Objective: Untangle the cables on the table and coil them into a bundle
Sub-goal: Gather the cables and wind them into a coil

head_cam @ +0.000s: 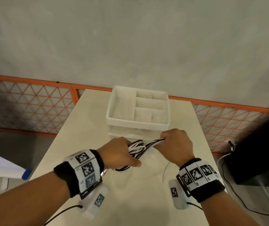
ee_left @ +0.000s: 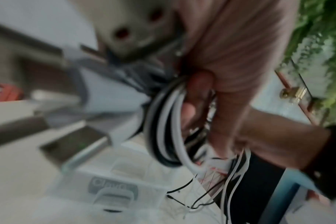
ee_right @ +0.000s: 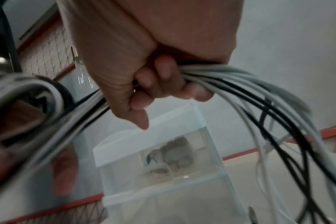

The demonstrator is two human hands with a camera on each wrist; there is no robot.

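Note:
A bunch of black and white cables point(head_cam: 140, 148) hangs between my two hands above the cream table point(head_cam: 146, 201). My left hand point(head_cam: 122, 154) grips coiled loops of it; in the left wrist view the loops point(ee_left: 167, 125) wrap round my curled fingers point(ee_left: 196, 100). My right hand point(head_cam: 176, 144) is fisted round the other end of the bunch, and in the right wrist view the strands point(ee_right: 249, 84) fan out past my fingers point(ee_right: 163, 75) and droop down. Thin loose ends point(head_cam: 164, 172) trail onto the table.
A white compartment organiser point(head_cam: 138, 108) with a clear drawer below stands just beyond my hands, close to the right knuckles. An orange mesh fence point(head_cam: 32, 101) runs behind the table. A black box point(head_cam: 253, 160) with leads sits off the right edge.

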